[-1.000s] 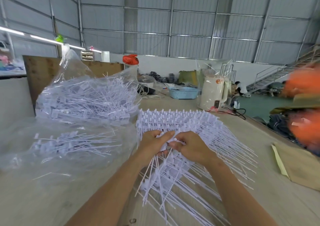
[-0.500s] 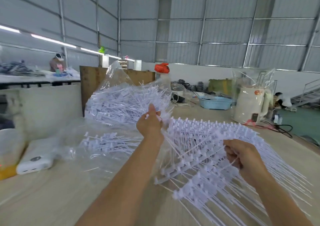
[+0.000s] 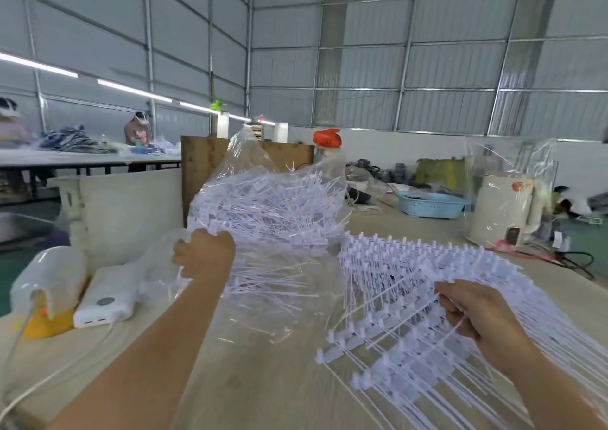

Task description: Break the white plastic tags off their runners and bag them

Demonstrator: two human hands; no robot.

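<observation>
A clear plastic bag (image 3: 263, 173) stuffed with loose white tags (image 3: 273, 212) stands at mid table. My left hand (image 3: 204, 253) is at the bag's left side, fingers curled round a small bunch of tags at the opening. To the right, a fan of white tags on their runners (image 3: 427, 285) lies spread across the table. My right hand (image 3: 473, 314) pinches thin tag stems at the fan's near right side.
A white power bank (image 3: 105, 301) and a white-and-yellow device (image 3: 46, 291) with a cable lie at the left of the wooden table (image 3: 263, 380). A blue basket (image 3: 431, 204) and a wrapped white kettle (image 3: 506, 212) stand at the back right. People work at a far table.
My hands, together on the fan a second ago, have parted. My left hand has carried a bunch of tags leftward to the bag. My right hand stays on the fan.
</observation>
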